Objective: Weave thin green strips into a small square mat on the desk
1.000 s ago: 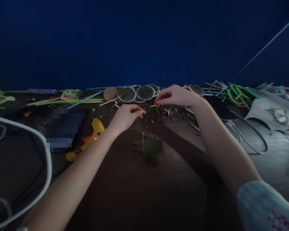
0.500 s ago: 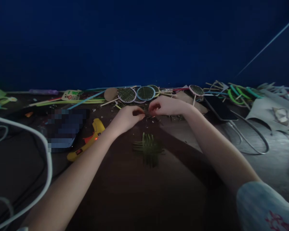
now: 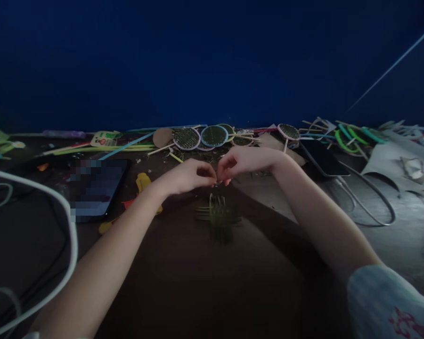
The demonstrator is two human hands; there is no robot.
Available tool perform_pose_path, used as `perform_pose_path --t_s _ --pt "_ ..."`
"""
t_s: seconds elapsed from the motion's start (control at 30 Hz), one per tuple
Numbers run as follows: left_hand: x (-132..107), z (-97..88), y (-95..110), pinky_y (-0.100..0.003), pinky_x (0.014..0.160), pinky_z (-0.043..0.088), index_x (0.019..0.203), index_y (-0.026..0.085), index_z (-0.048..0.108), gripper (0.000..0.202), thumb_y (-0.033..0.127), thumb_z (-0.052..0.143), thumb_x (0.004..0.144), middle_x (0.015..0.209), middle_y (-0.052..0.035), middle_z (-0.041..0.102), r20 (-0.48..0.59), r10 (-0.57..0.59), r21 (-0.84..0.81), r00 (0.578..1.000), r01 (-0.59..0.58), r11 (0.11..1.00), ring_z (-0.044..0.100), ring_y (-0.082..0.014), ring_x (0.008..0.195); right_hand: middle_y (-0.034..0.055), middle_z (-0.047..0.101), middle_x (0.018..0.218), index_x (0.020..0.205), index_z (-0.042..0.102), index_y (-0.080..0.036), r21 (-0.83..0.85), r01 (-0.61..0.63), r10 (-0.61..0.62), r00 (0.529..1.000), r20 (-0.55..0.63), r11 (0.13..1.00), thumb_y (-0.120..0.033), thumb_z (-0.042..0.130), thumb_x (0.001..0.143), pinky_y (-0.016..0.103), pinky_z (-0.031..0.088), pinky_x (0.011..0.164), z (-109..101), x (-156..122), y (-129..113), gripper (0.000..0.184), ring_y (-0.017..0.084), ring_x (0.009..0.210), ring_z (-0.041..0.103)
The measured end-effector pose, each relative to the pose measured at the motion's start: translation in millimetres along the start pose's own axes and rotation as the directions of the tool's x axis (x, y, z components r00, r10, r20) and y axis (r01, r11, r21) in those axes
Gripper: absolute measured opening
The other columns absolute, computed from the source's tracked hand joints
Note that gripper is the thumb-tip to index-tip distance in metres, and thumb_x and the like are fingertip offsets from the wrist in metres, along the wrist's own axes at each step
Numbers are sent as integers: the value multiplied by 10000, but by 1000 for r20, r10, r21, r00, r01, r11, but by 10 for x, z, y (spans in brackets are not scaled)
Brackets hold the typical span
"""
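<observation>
Compared with a second ago, both hands have pulled back from the leaf scraps at the far side and come together lower down. The right hand was way up by the scraps then, and now its fingertips meet the left hand just above the woven green square, which hasn't budged from the middle of the dark counter. The left forearm has also slid across the yellow glue gun, so only bits of it peek out on either side. It's super dim in here, so details are rough. The phone left of the glue gun is blurred out, and the white cable runs off the left edge. Both hands are closed up in a pinch, thumb and fingertips pressed together, the other fingers curled in. Between them there's what looks like a thin strip, though honestly it's too small and dark to be sure. Neither hand touches the woven square. The round woven discs sit in a row behind the hands.
</observation>
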State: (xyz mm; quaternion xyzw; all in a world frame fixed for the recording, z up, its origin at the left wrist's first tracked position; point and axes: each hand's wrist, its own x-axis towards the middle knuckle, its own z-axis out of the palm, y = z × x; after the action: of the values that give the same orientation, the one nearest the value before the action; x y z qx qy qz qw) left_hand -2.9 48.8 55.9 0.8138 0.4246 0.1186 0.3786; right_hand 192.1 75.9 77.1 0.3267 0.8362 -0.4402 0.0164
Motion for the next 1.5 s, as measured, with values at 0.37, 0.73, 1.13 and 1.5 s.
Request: perform_pose_path --t_s 0.37,0.73,1.13,1.5 --pt "-45 -106 8 -225 665 398 756 209 657 143 271 547 688 746 13 661 93 -41 -16 995 43 999 587 -139 716 10 692 716 734 678 -206 60 -56 52 996 68 997 -410 561 744 237 448 673 -64 -148 -87 235 129 730 617" --pt "-51 -110 33 -219 659 402 736 207 648 137 267 542 672 741 17 657 84 -36 -17 996 37 999 587 -137 717 -1 682 705 761 670 -208 16 -56 55 994 94 998 -357 560 734 244 436 669 -52 -162 -96 188 125 717 611" --pt "-42 40 169 -236 710 414 788 203 660 175 318 539 736 763 12 668 81 35 -86 996 -28 996 603 -145 761 -14 681 699 777 674 -214 -41 -53 56 995 78 998 -277 546 717 241 435 665 -31 -147 -165 156 132 720 606" --pt "-48 27 172 -250 686 399 760 192 664 177 322 558 703 731 11 651 42 22 -52 999 -20 998 582 -146 718 -7 686 712 794 672 -215 -70 -59 64 996 62 996 -308 535 737 255 436 680 -28 -163 -206 175 135 718 605"
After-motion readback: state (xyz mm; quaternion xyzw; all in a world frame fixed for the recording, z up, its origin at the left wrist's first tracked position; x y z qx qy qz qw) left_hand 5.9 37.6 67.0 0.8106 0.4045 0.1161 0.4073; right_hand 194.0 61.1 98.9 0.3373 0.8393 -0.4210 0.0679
